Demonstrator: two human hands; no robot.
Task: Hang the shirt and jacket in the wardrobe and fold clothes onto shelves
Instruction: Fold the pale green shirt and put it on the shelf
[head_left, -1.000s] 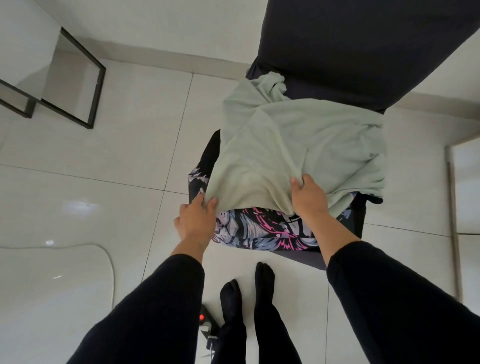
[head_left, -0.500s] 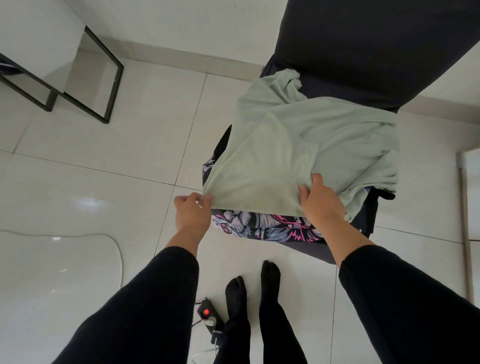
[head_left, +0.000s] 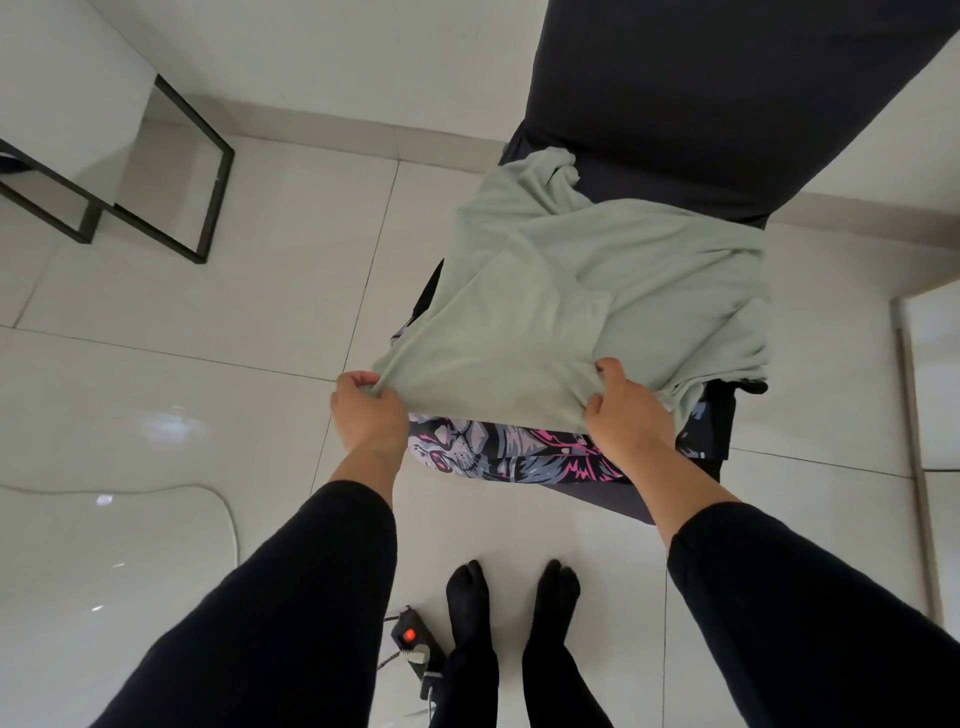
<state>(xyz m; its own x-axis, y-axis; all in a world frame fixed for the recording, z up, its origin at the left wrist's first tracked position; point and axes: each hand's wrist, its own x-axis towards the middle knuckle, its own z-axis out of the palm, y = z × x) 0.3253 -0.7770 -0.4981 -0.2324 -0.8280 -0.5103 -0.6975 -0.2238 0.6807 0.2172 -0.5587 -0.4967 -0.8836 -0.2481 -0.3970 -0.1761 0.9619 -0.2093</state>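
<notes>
A pale green garment (head_left: 571, 317) lies spread over a pile of clothes on a dark chair (head_left: 691, 104). My left hand (head_left: 366, 410) pinches its near left corner. My right hand (head_left: 626, 410) grips its near edge further right. Between my hands the hem is pulled taut and lifted a little. Under it shows a dark printed garment (head_left: 498, 454) with grey and pink patterns. Other dark cloth hangs at the pile's right side (head_left: 711, 431).
White floor tiles (head_left: 182, 415) surround the chair. A black metal frame (head_left: 208, 197) stands at the back left. A power strip with a red light (head_left: 410, 636) lies by my socked feet (head_left: 514, 597). A pale door or panel edge (head_left: 919, 415) stands at right.
My hands have drawn the green garment's near edge slightly outward and up, with my left hand shifting left as it closes on the corner. The view has tilted a little.
</notes>
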